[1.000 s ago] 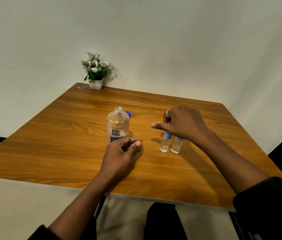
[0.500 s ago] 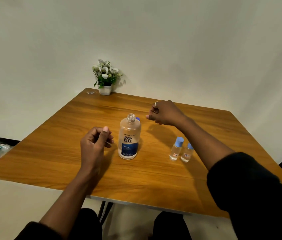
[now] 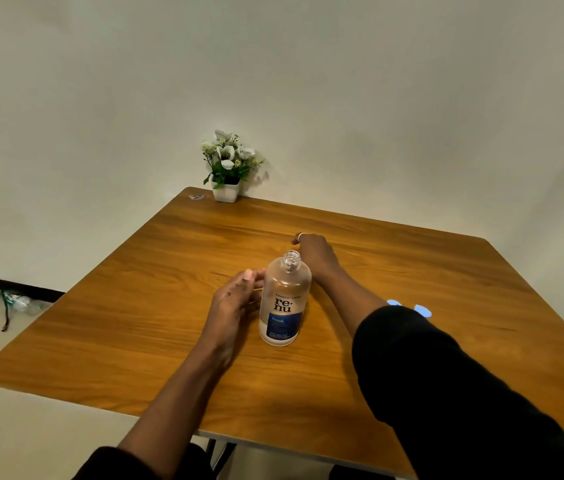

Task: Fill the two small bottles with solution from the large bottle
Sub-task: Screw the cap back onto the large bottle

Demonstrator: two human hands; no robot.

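The large bottle [image 3: 285, 299] stood upright and uncapped near the middle of the bench [image 3: 135, 323], its mouth free for pouring. The left hand [image 3: 239, 299] lay at its left side with fingers loosely extended, touching it or just short of it, probably to steady or lift it. The right hand [image 3: 315, 252] reached behind the bottle, knuckles up. Whether it held anything could not be told. The two small bottles [image 3: 394, 302] stood well apart to the right, capped in blue and mostly hidden by the right sleeve [image 3: 446, 375], so filling had likely not begun.
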